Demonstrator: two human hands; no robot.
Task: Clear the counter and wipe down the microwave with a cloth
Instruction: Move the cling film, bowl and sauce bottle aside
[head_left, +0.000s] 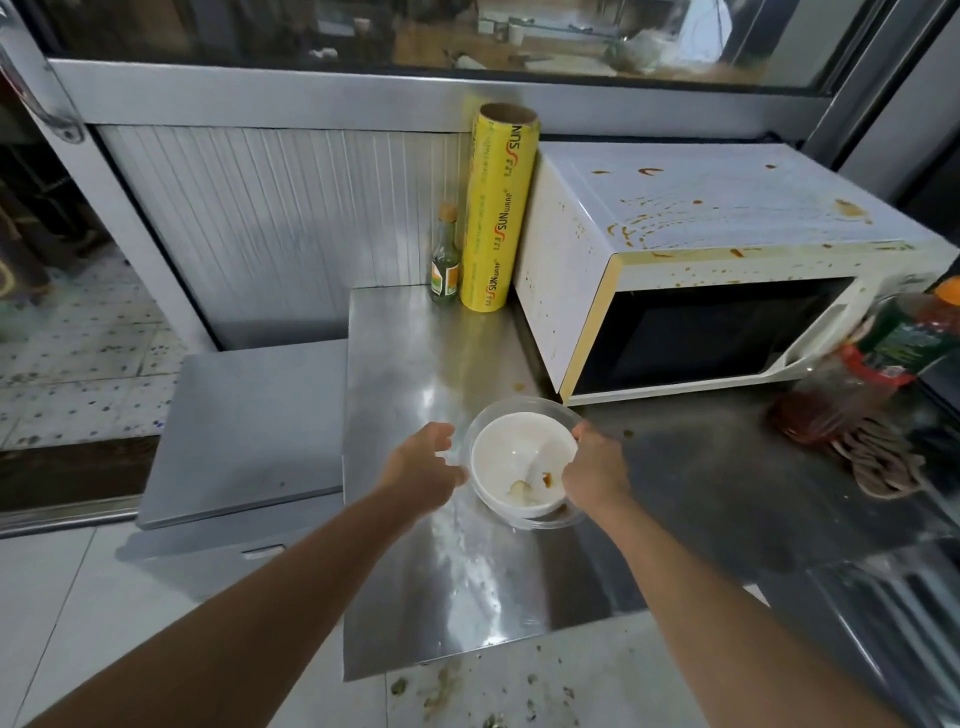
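Observation:
A white bowl (511, 457) with food scraps and a white spoon sits inside a clear glass bowl (524, 405) on the steel counter (415, 374). My right hand (595, 467) grips the right rim of the bowls. Just left of the bowls, my left hand (423, 467) reaches in with relaxed fingers and holds nothing. A white microwave (701, 218), spattered with brown sauce on its top and side, stands at the back right. A brownish cloth (878, 462) lies crumpled on the counter at the right.
A yellow roll of cling wrap (498, 208) and a small green glass bottle (445, 265) stand against the wall left of the microwave. A blurred jar with red contents (857, 379) is at the right. A lower steel unit (249, 431) adjoins the counter's left side.

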